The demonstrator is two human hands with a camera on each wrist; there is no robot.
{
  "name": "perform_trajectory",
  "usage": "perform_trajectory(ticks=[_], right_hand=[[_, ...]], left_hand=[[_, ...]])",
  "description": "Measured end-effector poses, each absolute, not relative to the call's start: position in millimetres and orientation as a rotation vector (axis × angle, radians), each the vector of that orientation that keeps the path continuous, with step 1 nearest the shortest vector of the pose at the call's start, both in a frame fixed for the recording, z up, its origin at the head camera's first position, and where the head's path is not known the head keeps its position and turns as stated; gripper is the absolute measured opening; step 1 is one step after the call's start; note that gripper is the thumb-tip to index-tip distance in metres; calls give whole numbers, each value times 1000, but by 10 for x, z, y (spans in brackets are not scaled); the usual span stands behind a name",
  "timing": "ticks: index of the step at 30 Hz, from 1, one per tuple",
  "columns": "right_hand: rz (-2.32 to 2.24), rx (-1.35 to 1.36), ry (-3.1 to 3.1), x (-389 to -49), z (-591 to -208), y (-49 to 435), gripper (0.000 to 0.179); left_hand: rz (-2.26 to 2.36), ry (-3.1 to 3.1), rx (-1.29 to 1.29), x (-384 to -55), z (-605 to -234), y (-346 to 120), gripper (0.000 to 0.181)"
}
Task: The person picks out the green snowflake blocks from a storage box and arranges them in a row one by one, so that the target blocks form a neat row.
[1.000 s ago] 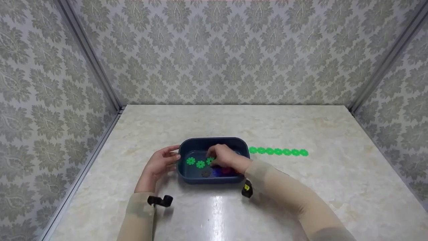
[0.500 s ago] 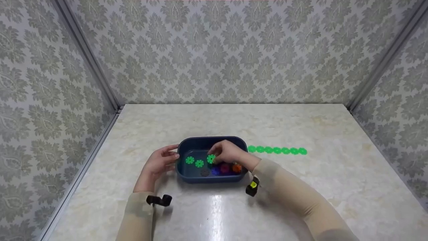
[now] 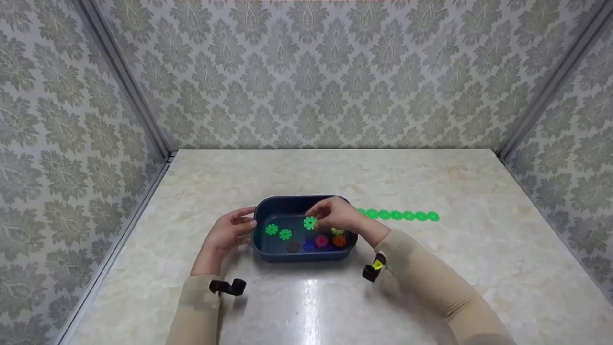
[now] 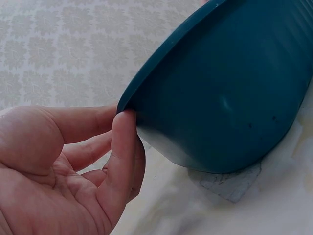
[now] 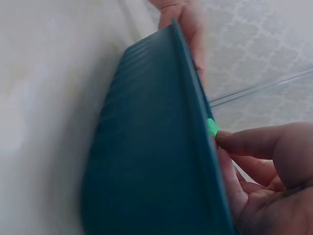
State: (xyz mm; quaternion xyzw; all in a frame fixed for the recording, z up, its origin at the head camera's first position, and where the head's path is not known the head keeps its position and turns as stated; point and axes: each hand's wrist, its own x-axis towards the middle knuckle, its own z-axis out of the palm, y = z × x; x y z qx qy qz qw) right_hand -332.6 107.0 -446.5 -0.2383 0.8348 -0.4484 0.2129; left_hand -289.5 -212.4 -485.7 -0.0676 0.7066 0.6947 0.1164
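My left hand [image 3: 231, 233] holds the left rim of a dark blue plastic bin [image 3: 301, 258]. In the left wrist view, fingertips [image 4: 125, 122] lie against the outer wall just under the rim. Over the bin's right half, my right hand [image 3: 339, 214] pinches a green notched snowflake disc [image 3: 310, 222] between thumb and fingers. That disc shows only as a small green edge [image 5: 212, 127] in the right wrist view. Inside the bin lie two loose green discs [image 3: 272, 229], a dark one [image 3: 293, 247], a blue one [image 3: 309, 246], a pink one [image 3: 321, 241], an orange one [image 3: 339, 241] and a yellow-green one [image 3: 337, 231].
To the right of the bin, a straight row of several green discs [image 3: 397, 215] lies on the marbled table [image 3: 306, 172]; my right hand hides its left end. Patterned walls [image 3: 306, 96] stand behind the table and at both sides.
My right hand has lifted a green disc off the bin's floor and drawn it up and to the right, uncovering the orange, pink and yellow-green discs. The left hand stays put.
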Motion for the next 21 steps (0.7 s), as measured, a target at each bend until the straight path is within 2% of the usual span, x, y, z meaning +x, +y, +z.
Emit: perform_trajectory(ticks=[21], right_hand=[[-1446, -510, 2300, -3253, -4327, 1850, 44]], left_hand=[[1988, 2106, -195, -2900, -4886, -2143, 54]])
